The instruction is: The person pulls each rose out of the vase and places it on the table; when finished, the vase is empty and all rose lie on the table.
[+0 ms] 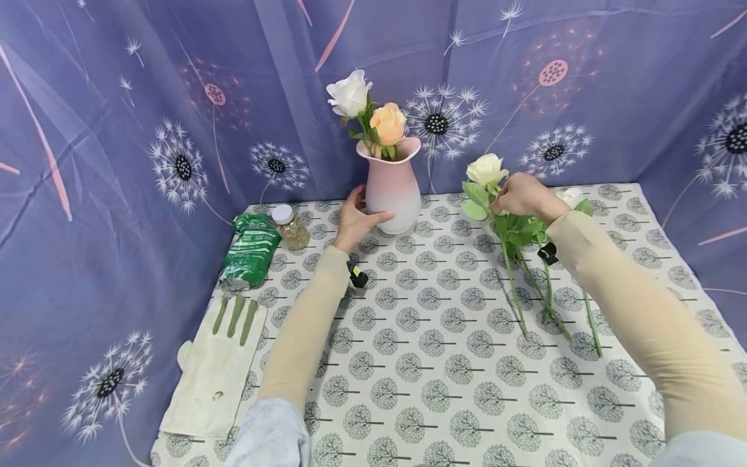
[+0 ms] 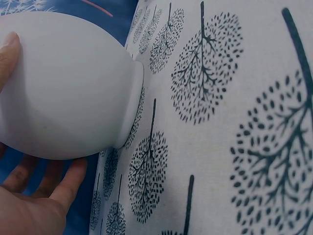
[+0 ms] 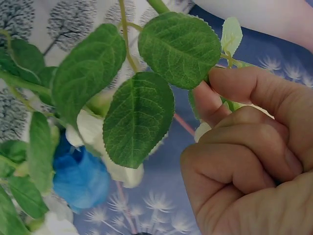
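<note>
A pink-to-white vase (image 1: 395, 191) with a flared rim stands upright at the back of the table. A white rose (image 1: 350, 95) and a peach rose (image 1: 388, 124) lean to the left in it. My left hand (image 1: 358, 224) holds the vase low on its left side, thumb across the front and fingers behind. At the right, my right hand (image 1: 523, 196) pinches the stem of a creamy white rose (image 1: 486, 170) just below the bloom. Green leaves (image 3: 139, 120) hang beside the pinching fingertips in the right wrist view.
Other cut flowers lie below my right hand, including a white bloom (image 1: 572, 196) and a blue one (image 3: 80, 178) seen from the right wrist. A green packet (image 1: 251, 250), a lidded jar (image 1: 293, 228) and a pale work glove (image 1: 211, 373) line the left edge. A purple curtain (image 1: 496, 71) hangs behind.
</note>
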`<action>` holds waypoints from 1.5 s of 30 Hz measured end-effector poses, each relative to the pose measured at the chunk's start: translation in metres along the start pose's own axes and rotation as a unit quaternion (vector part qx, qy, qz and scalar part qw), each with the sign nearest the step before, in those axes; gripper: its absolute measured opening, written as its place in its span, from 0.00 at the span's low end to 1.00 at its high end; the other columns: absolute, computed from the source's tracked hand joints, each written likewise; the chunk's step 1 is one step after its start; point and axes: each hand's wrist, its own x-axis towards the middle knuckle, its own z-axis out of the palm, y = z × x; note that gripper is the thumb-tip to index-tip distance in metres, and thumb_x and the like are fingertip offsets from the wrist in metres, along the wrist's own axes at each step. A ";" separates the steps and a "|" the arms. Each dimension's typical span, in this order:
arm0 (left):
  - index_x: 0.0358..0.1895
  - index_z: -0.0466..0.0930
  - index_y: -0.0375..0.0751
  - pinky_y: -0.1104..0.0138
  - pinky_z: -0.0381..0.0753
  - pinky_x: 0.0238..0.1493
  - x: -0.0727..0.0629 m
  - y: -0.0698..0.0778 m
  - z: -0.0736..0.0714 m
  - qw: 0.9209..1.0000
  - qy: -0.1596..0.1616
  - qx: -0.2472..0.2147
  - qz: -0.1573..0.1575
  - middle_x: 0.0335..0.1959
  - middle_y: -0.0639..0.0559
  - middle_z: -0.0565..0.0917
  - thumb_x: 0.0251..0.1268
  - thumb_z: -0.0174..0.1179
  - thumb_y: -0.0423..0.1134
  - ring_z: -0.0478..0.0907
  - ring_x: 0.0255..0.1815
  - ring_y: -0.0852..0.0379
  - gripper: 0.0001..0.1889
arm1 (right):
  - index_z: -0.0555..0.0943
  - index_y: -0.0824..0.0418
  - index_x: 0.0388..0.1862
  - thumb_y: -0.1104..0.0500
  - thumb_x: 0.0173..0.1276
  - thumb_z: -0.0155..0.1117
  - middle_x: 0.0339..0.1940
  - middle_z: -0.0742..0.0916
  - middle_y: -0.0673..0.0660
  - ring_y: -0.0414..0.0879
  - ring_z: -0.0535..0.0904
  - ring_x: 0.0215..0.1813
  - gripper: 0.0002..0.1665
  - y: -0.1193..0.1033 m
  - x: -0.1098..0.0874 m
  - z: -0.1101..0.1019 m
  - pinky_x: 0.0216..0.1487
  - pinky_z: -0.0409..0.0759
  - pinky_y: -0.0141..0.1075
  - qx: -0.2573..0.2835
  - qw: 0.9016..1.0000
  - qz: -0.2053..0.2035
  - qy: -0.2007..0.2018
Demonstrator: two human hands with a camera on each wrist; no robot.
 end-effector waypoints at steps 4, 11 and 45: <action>0.84 0.64 0.49 0.49 0.82 0.76 0.000 0.001 0.000 1.000 0.000 0.005 0.000 0.73 0.42 0.80 0.50 0.88 0.46 0.81 0.71 0.42 0.57 | 0.87 0.64 0.31 0.54 0.71 0.73 0.29 0.81 0.53 0.45 0.70 0.31 0.14 0.006 0.004 0.009 0.39 0.77 0.41 0.017 1.000 0.012 -0.002; 0.85 0.63 0.49 0.49 0.80 0.78 0.000 0.002 0.000 1.000 -0.002 0.001 -0.006 0.75 0.41 0.79 0.50 0.88 0.45 0.79 0.74 0.42 0.58 | 0.88 0.63 0.34 0.54 0.71 0.72 0.35 0.84 0.55 0.53 0.77 0.43 0.12 0.014 0.006 0.022 0.49 0.81 0.46 0.026 0.999 0.023 -0.006; 0.85 0.64 0.48 0.52 0.83 0.74 0.003 -0.002 0.001 1.000 -0.003 -0.015 0.001 0.73 0.40 0.80 0.52 0.87 0.42 0.81 0.69 0.42 0.56 | 0.82 0.60 0.27 0.57 0.69 0.71 0.23 0.84 0.49 0.46 0.78 0.29 0.12 0.031 0.020 0.064 0.36 0.83 0.37 0.026 0.999 0.032 -0.028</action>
